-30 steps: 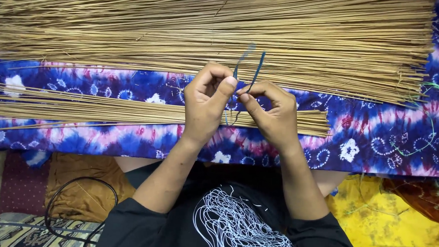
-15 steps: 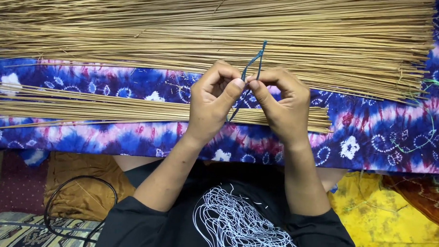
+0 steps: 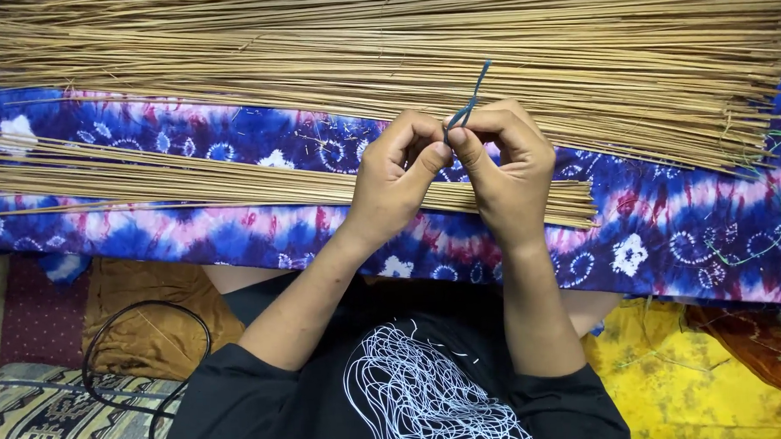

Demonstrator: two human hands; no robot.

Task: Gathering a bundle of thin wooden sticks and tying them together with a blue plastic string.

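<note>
Left hand [image 3: 398, 180] and right hand [image 3: 505, 168] meet knuckle to knuckle at frame centre, fingers curled in, both pinched shut on a thin dark blue band [image 3: 469, 104]. The band's loop sticks up out of the fingertips, slightly tilted right, its tip over the big pile of straw-coloured sticks [image 3: 402, 46]. That pile runs the whole top edge, side to side, ends fanning out ragged at right. A smaller bundle of sticks [image 3: 190, 170] lies under the hands, running from the left edge to just right of the right wrist. Both lie on a blue, purple and pink tie-dye cloth [image 3: 668, 236]; bare cloth shows between the two stick layers at left and below the bundle, most open room at right. A black cable loop [image 3: 145, 366] sits lower left on patterned fabric [image 3: 43, 422]; yellow fabric [image 3: 656, 383] lower right. Black sleeves and a shirt with white line print [image 3: 423, 400] fill the bottom centre.
</note>
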